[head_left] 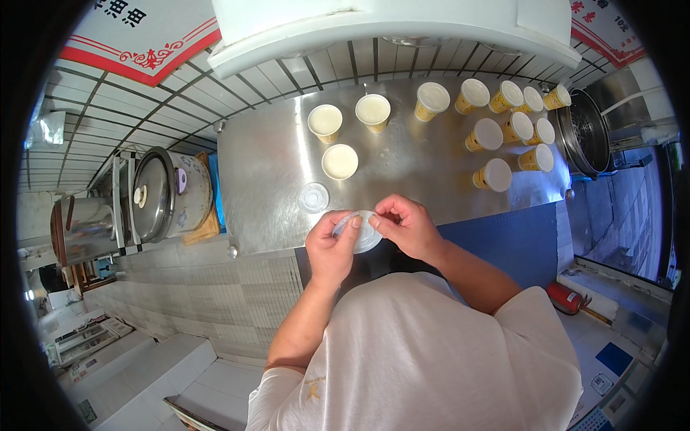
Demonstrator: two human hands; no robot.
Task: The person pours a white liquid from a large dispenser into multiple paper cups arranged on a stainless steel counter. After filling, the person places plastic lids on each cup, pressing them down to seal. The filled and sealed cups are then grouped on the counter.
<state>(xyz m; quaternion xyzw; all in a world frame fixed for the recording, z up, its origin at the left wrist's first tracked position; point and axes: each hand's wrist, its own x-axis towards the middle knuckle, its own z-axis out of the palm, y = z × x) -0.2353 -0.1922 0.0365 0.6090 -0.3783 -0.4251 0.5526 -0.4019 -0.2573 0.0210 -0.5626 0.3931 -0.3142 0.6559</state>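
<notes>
A clear round plastic lid (367,241) is pinched between both my hands just off the table's near edge. My left hand (330,248) grips its left side, thumb on top, and my right hand (411,226) has fingers and thumb closed at its upper right rim. Another clear lid (314,197) lies on the steel table beyond my left hand. Three paper cups filled with a pale creamy liquid stand farther back: a near one (339,161), a left one (325,123) and a right one (373,112). Whether a second lid is stacked in my hands, I cannot tell.
Several yellow-printed cups, apparently lidded, including a near one (493,175), stand on the right of the steel table (266,158). Dark round pans (588,133) sit past its right end. A large lidded pot (154,194) is at left, and a fire extinguisher (564,297) at lower right.
</notes>
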